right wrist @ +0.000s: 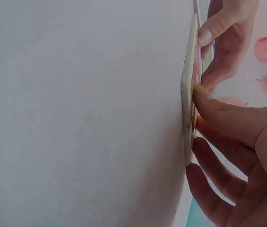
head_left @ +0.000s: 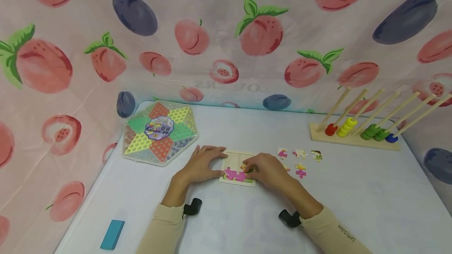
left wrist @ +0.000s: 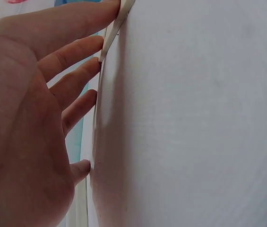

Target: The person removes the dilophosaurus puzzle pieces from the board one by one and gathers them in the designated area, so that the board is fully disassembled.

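Note:
A small wooden jigsaw tray (head_left: 230,160) lies on the table between the two hands, with joined pink pieces (head_left: 235,175) along its near side. The left hand (head_left: 203,164) rests against the tray's left edge, thumb near the lower corner and index finger at the upper one. In the left wrist view its fingers (left wrist: 79,85) look nearly straight along the edge. At the tray's right side, the right hand (head_left: 269,169) pinches a puzzle piece (head_left: 243,166) with yellow on it, mostly covered by the fingers. In the right wrist view, the thumb (right wrist: 213,105) presses close to the tray's surface.
Several loose puzzle pieces (head_left: 300,153) lie right of the tray, some partly behind the right hand. A star-patterned hexagonal board (head_left: 160,132) sits back left. At back right stands a wooden peg rack (head_left: 353,140) with coloured beads. A blue block (head_left: 112,234) lies front left.

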Demonstrator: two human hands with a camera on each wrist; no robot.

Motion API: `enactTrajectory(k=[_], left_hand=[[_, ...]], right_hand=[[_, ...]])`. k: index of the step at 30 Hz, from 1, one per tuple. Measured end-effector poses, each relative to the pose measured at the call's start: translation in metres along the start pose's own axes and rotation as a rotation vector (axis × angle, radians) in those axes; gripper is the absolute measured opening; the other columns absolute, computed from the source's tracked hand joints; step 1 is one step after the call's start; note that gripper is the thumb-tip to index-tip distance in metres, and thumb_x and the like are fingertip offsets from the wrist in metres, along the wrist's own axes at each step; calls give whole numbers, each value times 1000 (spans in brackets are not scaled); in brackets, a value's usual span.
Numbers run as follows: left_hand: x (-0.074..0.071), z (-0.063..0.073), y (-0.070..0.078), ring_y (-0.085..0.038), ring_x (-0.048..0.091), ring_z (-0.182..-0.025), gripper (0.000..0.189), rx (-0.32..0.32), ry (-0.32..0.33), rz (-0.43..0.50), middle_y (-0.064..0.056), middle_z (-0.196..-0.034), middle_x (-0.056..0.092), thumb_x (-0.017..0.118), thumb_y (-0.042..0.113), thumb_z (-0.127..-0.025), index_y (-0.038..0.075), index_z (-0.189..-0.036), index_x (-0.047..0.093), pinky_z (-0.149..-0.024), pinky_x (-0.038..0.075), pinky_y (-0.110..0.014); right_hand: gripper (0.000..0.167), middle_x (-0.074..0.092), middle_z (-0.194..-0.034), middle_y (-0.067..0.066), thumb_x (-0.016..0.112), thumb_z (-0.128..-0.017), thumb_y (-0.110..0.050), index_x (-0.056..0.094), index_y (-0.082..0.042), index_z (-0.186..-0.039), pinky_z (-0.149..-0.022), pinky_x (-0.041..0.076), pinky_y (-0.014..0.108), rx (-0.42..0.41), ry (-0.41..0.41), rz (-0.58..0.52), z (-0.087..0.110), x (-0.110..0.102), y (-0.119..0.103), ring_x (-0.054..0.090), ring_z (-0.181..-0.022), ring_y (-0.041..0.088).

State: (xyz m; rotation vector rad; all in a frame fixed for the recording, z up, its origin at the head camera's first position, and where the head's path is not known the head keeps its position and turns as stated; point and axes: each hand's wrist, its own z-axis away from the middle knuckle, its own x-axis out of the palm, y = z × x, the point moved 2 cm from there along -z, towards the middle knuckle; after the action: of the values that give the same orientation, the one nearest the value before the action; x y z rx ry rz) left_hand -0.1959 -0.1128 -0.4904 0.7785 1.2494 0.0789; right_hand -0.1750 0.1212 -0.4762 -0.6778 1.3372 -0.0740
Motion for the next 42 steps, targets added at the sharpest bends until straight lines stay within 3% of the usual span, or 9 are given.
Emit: enactTrajectory(k=[6,15,34,42], left_hand=[[2,0,-1,-28,39,-149,50,-2,2,6,3,-156,52,80,33,-87,22,-134,66,-127,6,-69],[2,-2,-2,-28,40,-148,50,3,15,-1,4,-156,53,80,32,-86,23,-133,67,-127,7,-69],[0,-1,-1,-28,40,-149,49,-4,7,6,5,-156,52,80,31,-87,23,-133,67,-127,6,-68],[2,-1,-2,-27,40,-149,50,-3,9,3,5,-156,52,80,33,-86,24,-133,67,-127,7,-68]], right_hand=[[7,79,-115,-1,86,-80,-14,84,-16,-87,-104,52,48,-1,15,-52,1,0,2,68,-114,24],[8,80,-111,1,84,-80,-7,84,-14,-83,-101,54,48,-43,35,-63,-2,0,4,71,-112,25],[11,76,-112,3,82,-82,-6,83,-16,-85,-106,52,50,12,6,-59,-2,-3,-1,66,-114,26],[13,74,-103,-4,82,-83,-6,82,-18,-89,-98,57,42,-4,-3,-22,-2,0,-2,67,-104,18]])
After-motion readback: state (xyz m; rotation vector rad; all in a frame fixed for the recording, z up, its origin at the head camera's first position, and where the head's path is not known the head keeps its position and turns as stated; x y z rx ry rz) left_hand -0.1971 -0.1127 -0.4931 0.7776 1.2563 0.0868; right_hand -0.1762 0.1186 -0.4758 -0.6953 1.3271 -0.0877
